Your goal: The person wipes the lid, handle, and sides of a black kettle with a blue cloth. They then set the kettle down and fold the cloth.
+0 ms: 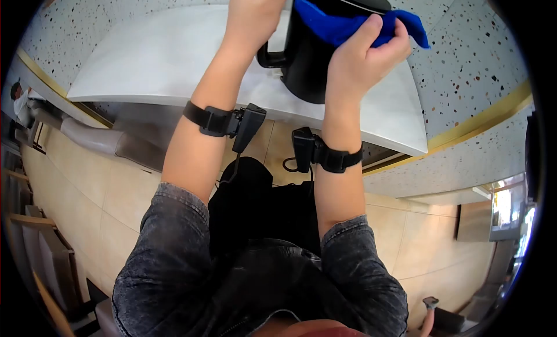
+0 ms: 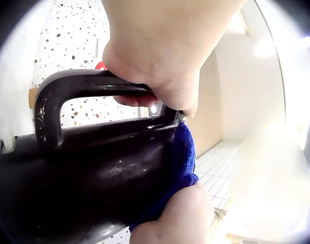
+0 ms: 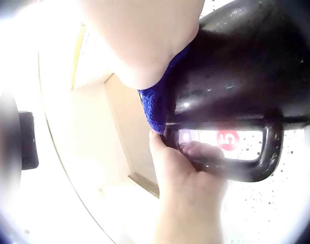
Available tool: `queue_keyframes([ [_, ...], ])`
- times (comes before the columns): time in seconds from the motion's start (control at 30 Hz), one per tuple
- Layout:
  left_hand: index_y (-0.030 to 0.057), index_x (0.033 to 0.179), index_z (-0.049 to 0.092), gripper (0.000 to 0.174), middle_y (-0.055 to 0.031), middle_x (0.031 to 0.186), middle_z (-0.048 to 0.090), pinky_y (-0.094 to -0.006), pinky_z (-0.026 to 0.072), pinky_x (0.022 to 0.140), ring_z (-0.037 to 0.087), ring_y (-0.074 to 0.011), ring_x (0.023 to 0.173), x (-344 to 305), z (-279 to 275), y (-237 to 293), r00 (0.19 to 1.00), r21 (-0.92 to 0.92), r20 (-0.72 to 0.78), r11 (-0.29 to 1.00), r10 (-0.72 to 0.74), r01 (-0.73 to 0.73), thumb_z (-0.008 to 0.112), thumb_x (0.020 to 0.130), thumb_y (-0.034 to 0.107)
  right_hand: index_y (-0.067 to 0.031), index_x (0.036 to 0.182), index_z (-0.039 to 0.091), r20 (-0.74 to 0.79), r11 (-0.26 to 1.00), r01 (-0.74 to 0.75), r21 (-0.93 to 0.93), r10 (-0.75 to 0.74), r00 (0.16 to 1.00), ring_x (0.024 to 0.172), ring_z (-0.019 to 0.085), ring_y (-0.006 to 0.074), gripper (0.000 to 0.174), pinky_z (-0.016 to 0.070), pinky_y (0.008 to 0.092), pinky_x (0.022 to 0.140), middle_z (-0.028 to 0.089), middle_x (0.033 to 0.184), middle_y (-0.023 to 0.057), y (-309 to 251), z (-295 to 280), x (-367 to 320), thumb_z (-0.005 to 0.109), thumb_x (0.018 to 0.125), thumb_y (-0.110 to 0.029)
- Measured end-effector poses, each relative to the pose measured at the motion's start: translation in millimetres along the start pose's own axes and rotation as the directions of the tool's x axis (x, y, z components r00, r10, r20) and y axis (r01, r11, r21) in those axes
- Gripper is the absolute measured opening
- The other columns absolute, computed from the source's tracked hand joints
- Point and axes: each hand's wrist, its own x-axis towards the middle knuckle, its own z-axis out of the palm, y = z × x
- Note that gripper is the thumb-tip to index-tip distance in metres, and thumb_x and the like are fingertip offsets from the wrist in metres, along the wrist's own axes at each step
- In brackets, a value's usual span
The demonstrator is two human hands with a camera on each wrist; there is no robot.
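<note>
A black kettle with a large loop handle stands at the white tabletop's front part, its top cut off by the head view's upper edge. My left hand grips that handle near its upper end, fingers curled through the loop, as the right wrist view also shows. Along the kettle's upper rim lies a blue cloth, one end hanging out to the right. My right hand pinches the cloth between thumb and bent fingers, against the kettle's side. Part of the cloth is hidden behind this hand.
The white tabletop has speckled terrazzo panels with gold trim around it. A red label marked 5 shows through the handle. A grey bench and chairs stand to the left, where another person is visible.
</note>
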Motion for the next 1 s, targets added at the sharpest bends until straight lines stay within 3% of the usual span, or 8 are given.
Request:
queue_keyframes([
  [0.17, -0.0031, 0.085, 0.068, 0.033, -0.0047, 0.071, 0.065, -0.0283, 0.046, 0.062, 0.056, -0.0112, 0.066, -4, 4, 3, 0.971, 0.017, -0.006, 0.971, 0.24, -0.24, 0.064, 0.092, 0.029, 0.0143, 0.135, 0.031, 0.244, 0.941, 0.188, -0.282, -0.119, 0.962, 0.121, 0.039, 0.0464, 0.075, 0.0329, 0.0491, 0.104, 0.038, 0.131, 0.0337, 12, -26, -31, 0.066, 0.089, -0.033],
  [0.23, -0.0037, 0.087, 0.069, 0.033, -0.0062, 0.072, 0.066, -0.0282, 0.0471, 0.064, 0.058, -0.0117, 0.068, -7, 3, 4, 0.977, 0.008, -0.008, 0.977, 0.211, -0.211, 0.065, 0.092, 0.029, 0.0151, 0.136, 0.029, 0.394, 0.877, 0.177, -0.448, 0.016, 0.919, 0.118, 0.041, 0.0499, 0.082, 0.0354, 0.0497, 0.102, 0.039, 0.13, 0.0358, 13, -41, -49, 0.07, 0.086, -0.035],
  [0.47, -0.005, 0.084, 0.066, 0.037, -0.0129, 0.071, 0.066, -0.0317, 0.0483, 0.062, 0.06, -0.0148, 0.066, -8, 5, 6, 0.977, 0.099, -0.031, 0.973, 0.211, -0.207, 0.068, 0.089, 0.032, 0.0147, 0.131, 0.038, 0.604, 0.739, 0.328, -0.588, 0.132, 0.786, 0.099, 0.053, 0.0459, 0.08, 0.0456, 0.0472, 0.087, 0.052, 0.112, 0.0297, 29, -87, -82, 0.075, 0.08, -0.035],
  [0.63, -0.0047, 0.083, 0.066, 0.04, -0.016, 0.072, 0.066, -0.0343, 0.0493, 0.063, 0.063, -0.0196, 0.067, -19, 9, 12, 0.964, 0.171, -0.129, 0.963, 0.233, -0.21, 0.068, 0.088, 0.035, 0.0098, 0.122, 0.052, 0.649, 0.898, -0.008, -0.44, 0.325, 0.688, 0.103, 0.058, 0.0402, 0.059, 0.0479, 0.0424, 0.087, 0.054, 0.118, 0.0274, 54, -82, -21, 0.068, 0.087, -0.034],
  [0.77, -0.0047, 0.084, 0.067, 0.041, -0.0169, 0.073, 0.067, -0.0345, 0.0495, 0.064, 0.064, -0.021, 0.068, -17, 11, 15, 0.969, 0.157, -0.128, 0.969, 0.21, -0.189, 0.069, 0.087, 0.036, 0.01, 0.122, 0.054, 0.358, 0.948, -0.209, -0.238, 0.286, 0.889, 0.109, 0.055, 0.039, 0.055, 0.043, 0.0407, 0.095, 0.056, 0.119, 0.0274, 31, -61, 29, 0.057, 0.093, -0.037],
  [0.8, -0.0048, 0.085, 0.067, 0.04, -0.0161, 0.072, 0.067, -0.0338, 0.0494, 0.064, 0.063, -0.0196, 0.068, -17, 10, 15, 0.969, 0.188, -0.115, 0.963, 0.218, -0.194, 0.068, 0.088, 0.036, 0.0093, 0.128, 0.05, 0.409, 0.946, -0.304, -0.114, 0.323, 0.853, 0.114, 0.051, 0.0398, 0.057, 0.038, 0.041, 0.101, 0.054, 0.121, 0.0285, 32, -55, 35, 0.053, 0.095, -0.038],
  [0.9, -0.0047, 0.086, 0.068, 0.039, -0.0135, 0.072, 0.067, -0.0324, 0.0488, 0.064, 0.062, -0.0163, 0.068, -14, 10, 9, 0.966, 0.135, -0.094, 0.964, 0.242, -0.228, 0.067, 0.089, 0.034, 0.0118, 0.122, 0.05, 0.43, 0.946, 0.124, -0.3, 0.018, 0.903, 0.114, 0.046, 0.0437, 0.048, 0.0352, 0.0458, 0.101, 0.051, 0.121, 0.0295, 74, -24, 14, 0.047, 0.098, -0.03],
  [1.0, -0.0041, 0.082, 0.067, 0.038, -0.0084, 0.068, 0.064, -0.0312, 0.0469, 0.06, 0.059, -0.0134, 0.066, -11, 10, 3, 0.967, 0.117, -0.061, 0.964, 0.247, -0.239, 0.066, 0.09, 0.033, 0.0108, 0.123, 0.047, 0.305, 0.938, 0.069, -0.34, 0.04, 0.952, 0.105, 0.047, 0.0469, 0.043, 0.0373, 0.049, 0.095, 0.05, 0.115, 0.0302, 41, -25, -16, 0.049, 0.097, -0.024],
])
